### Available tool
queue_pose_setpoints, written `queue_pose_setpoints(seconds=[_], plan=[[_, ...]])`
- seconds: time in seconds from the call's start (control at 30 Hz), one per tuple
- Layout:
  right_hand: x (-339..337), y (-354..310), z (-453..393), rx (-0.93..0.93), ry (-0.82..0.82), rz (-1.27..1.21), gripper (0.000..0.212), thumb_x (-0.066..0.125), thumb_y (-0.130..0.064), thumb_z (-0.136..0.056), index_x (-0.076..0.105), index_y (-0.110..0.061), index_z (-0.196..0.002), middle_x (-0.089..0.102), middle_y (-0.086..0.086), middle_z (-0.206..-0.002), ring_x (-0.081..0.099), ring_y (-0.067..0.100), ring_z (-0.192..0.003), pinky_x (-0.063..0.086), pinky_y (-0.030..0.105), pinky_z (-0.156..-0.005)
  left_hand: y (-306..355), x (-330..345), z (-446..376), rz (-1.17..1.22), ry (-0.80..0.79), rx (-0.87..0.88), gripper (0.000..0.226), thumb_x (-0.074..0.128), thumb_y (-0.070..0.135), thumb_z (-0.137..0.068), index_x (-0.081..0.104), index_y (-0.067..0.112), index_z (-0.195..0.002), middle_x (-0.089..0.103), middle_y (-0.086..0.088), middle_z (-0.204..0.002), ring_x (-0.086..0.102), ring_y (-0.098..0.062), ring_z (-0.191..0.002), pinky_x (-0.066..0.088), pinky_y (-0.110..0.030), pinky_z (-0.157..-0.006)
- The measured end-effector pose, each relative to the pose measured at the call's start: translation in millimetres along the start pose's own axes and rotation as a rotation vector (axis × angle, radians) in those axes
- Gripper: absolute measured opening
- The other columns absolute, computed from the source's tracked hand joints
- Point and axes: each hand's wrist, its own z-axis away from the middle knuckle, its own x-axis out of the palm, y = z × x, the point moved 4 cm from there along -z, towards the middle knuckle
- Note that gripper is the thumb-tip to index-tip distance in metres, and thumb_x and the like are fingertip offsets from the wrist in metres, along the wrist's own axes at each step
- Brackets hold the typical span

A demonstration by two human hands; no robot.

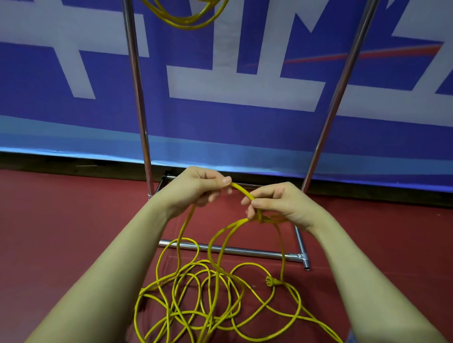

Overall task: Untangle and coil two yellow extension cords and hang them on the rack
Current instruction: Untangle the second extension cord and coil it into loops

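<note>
1. The loose yellow cord (216, 294) lies in a tangle of overlapping loops on the red floor (51, 242), in front of the rack (135, 91); a second, coiled cord (184, 13) already hangs near the top of the rack
2. The left hand (196, 185) pinches a short raised stretch of the loose cord between thumb and fingers; the right hand (278, 204) holds the same stretch just beside it, its fingers curled round several strands gathered below
3. Handling, as a judgement: the cord looks light, limp and fairly smooth, so it will sag and slip unless each loop is clamped as it forms; it is not fragile
4. Best place to hold is likely the bundle under the right hand, feeding new loops in with the left
5. Between the hands the cord arches from upper left to lower right; below them strands drop nearly straight to the floor pile, which has no single long axis
6. The plug (270, 280) lies on the floor at the right of the tangle, prongs probably pointing left, though it is small in view
</note>
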Motion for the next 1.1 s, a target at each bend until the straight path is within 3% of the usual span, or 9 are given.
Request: queue_pose_setpoints(seconds=[0.1, 0.23, 0.33, 0.5, 0.6, 0.67, 0.8, 0.93, 1.1], plan=[[-3.5, 1.8, -0.4, 0.004, 0.022, -0.022, 0.011, 0.060, -0.008, -0.087, 0.071, -0.007, -0.090, 0.070, 0.005, -0.072, 0.060, 0.018, -0.071, 0.051, 0.029, -0.069, -1.4, -8.6, 0.4, 0.057, 0.048, -0.023, 0.026, 0.060, 0.026, -0.086, 0.067, 0.006, -0.072, 0.043, 0.000, -0.047, 0.032, -0.007, -0.038, 0.026, -0.015, -0.039], [-5.9, 9.0, -1.2, 0.022, 0.041, -0.007, 0.009, 0.066, -0.010, -0.086, 0.075, -0.012, -0.086, 0.070, 0.006, -0.071, 0.049, 0.028, -0.069, 0.040, 0.027, -0.063, -5.9, -14.5, -0.7, -0.076, -0.006, -0.105, 0.019, 0.056, 0.014, -0.095, 0.068, 0.005, -0.082, 0.062, -0.002, -0.062, 0.052, -0.009, -0.055, 0.044, -0.017, -0.056], [-3.8, 7.5, -1.4, 0.013, 0.067, 0.059, 0.010, 0.064, -0.006, -0.087, 0.073, -0.007, -0.088, 0.070, 0.004, -0.070, 0.062, 0.013, -0.068, 0.046, 0.016, -0.060, -5.5, -5.6, -0.7, -0.221, -0.083, -0.117, 0.017, 0.051, 0.012, -0.099, 0.066, 0.010, -0.090, 0.069, -0.002, -0.076, 0.055, -0.011, -0.063, 0.048, -0.020, -0.064], [-3.0, 2.7, -3.3, 0.003, 0.077, 0.067, 0.013, 0.062, -0.001, -0.088, 0.069, 0.001, -0.098, 0.070, 0.006, -0.078, 0.060, 0.001, -0.063, 0.045, 0.012, -0.059, 1.4, 8.1, -4.2, -0.342, 0.000, 0.003, 0.021, 0.061, 0.023, -0.094, 0.068, 0.014, -0.076, 0.053, 0.004, -0.057, 0.043, -0.010, -0.055, 0.035, -0.020, -0.054], [-7.2, 8.1, -2.3, 0.018, 0.060, 0.205, 0.026, 0.070, -0.001, -0.081, 0.067, -0.011, -0.105, 0.069, 0.001, -0.100, 0.063, 0.000, -0.084, 0.048, 0.016, -0.080, -1.1, -1.4, -6.7, -0.208, 0.146, 0.025, 0.025, 0.059, 0.022, -0.095, 0.069, 0.015, -0.073, 0.042, 0.009, -0.051, 0.031, -0.005, -0.047, 0.024, -0.021, -0.049], [-10.5, 12.3, -1.4, 0.023, 0.077, 0.277, 0.029, 0.072, 0.000, -0.078, 0.067, -0.019, -0.099, 0.068, -0.005, -0.098, 0.062, -0.004, -0.088, 0.045, 0.013, -0.084, -3.7, -9.5, -6.1, -0.122, 0.188, 0.021, 0.025, 0.059, 0.023, -0.095, 0.071, 0.012, -0.076, 0.038, 0.006, -0.052, 0.028, -0.008, -0.049, 0.020, -0.026, -0.051], [-17.3, 16.6, -2.8, -0.005, 0.204, 0.224, 0.018, 0.067, 0.001, -0.084, 0.066, -0.015, -0.093, 0.069, 0.000, -0.087, 0.064, 0.003, -0.080, 0.050, 0.017, -0.077, -4.6, -13.6, -3.4, -0.043, 0.212, 0.023, 0.026, 0.056, 0.020, -0.096, 0.070, 0.005, -0.079, 0.039, 0.004, -0.051, 0.031, -0.009, -0.050, 0.024, -0.021, -0.050], [-23.5, 19.4, -0.5, 0.060, 0.449, 0.113, 0.011, 0.059, -0.006, -0.091, 0.061, -0.010, -0.081, 0.064, 0.008, -0.068, 0.062, 0.014, -0.055, 0.054, 0.029, -0.051, -4.4, -13.7, -0.6, -0.097, 0.140, -0.023, 0.024, 0.056, 0.014, -0.096, 0.068, 0.008, -0.075, 0.056, 0.000, -0.060, 0.044, -0.008, -0.054, 0.036, -0.016, -0.053], [-33.5, 19.1, 3.8, 0.050, 0.676, -0.048, 0.017, 0.057, -0.014, -0.094, 0.059, -0.009, -0.079, 0.059, 0.010, -0.062, 0.055, 0.011, -0.040, 0.041, 0.021, -0.035, -7.9, -7.5, 0.6, -0.155, 0.043, -0.101, 0.018, 0.048, 0.001, -0.097, 0.065, 0.005, -0.090, 0.064, -0.002, -0.064, 0.052, -0.014, -0.053, 0.045, -0.019, -0.056]])
